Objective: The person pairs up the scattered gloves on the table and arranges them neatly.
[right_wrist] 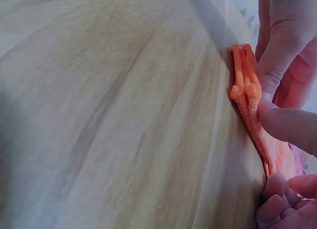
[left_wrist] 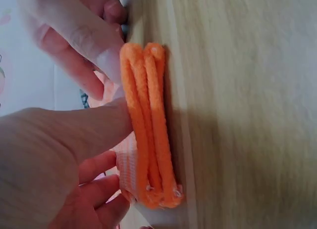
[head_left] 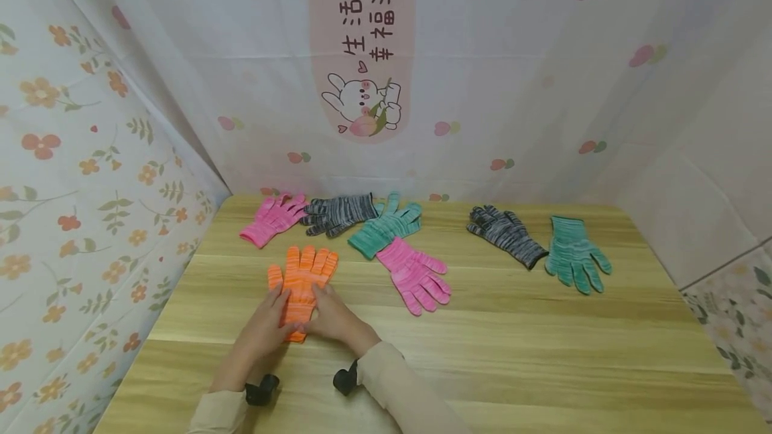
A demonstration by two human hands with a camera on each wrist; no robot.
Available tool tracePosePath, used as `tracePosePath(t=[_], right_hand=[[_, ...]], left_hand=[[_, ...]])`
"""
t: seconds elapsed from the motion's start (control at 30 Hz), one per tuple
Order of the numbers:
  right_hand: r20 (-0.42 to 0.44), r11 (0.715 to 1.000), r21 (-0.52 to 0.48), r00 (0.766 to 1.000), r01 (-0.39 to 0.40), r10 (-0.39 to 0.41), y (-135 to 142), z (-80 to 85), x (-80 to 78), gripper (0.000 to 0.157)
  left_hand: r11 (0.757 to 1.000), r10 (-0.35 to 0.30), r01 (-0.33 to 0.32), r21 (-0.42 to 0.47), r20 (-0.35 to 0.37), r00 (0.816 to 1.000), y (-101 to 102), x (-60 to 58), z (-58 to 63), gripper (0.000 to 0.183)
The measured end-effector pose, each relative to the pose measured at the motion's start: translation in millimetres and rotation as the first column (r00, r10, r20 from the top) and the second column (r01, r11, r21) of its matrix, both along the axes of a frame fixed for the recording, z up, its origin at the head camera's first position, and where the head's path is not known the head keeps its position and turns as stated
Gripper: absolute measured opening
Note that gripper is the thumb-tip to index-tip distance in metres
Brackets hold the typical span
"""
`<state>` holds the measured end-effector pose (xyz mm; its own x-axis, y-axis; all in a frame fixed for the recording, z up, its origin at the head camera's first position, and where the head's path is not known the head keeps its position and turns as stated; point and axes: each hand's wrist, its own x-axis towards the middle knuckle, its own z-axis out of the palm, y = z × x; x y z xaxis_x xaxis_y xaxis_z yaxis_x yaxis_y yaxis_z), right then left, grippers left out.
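Note:
Two orange gloves lie stacked on the table, finger ends pointing away and cuffs toward me. In the left wrist view the cuffs show as two flattened openings, one over the other. My left hand grips the stack's left edge, its thumb across the top by the cuff and its fingers at the side. On the right edge, my right hand holds the stack with its thumb on top and curled fingertips beside it.
Behind lie a pink glove, a dark grey glove and green fabric gloves, with another pink glove nearer. To the right are a second grey glove and a green glove. Patterned curtains border the wooden table.

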<state>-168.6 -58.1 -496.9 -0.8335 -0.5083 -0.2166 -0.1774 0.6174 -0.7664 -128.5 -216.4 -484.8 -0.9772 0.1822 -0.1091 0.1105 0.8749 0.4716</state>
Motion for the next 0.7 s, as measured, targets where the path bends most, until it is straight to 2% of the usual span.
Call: tracePosePath(t=[0.27,0.47,0.57,0.7], right_hand=[[0.018,0.996,-0.091,1.0,0.001,0.001,7,-4.6,-0.6,0.088],[0.054,0.983,-0.184,0.998,-0.001,0.012,14,-6.3,-0.8,0.087],[0.067,0.972,-0.234,0.998,0.017,-0.001,19,-7.8,-0.2,0.09],[0.022,0.961,-0.276,1.0,0.025,-0.019,26,-10.3,-0.8,0.092]], left_hand=[[0.999,0.004,-0.005,0.043,0.034,0.999,-9,2.7,2.4,0.067],[0.999,0.03,-0.03,0.017,-0.001,1.0,-10,1.6,4.1,0.066],[0.999,0.046,-0.047,-0.011,-0.028,0.999,-2,-2.2,7.8,0.063],[0.999,0.038,-0.038,-0.001,-0.087,0.995,22,-10.2,13.6,0.054]])
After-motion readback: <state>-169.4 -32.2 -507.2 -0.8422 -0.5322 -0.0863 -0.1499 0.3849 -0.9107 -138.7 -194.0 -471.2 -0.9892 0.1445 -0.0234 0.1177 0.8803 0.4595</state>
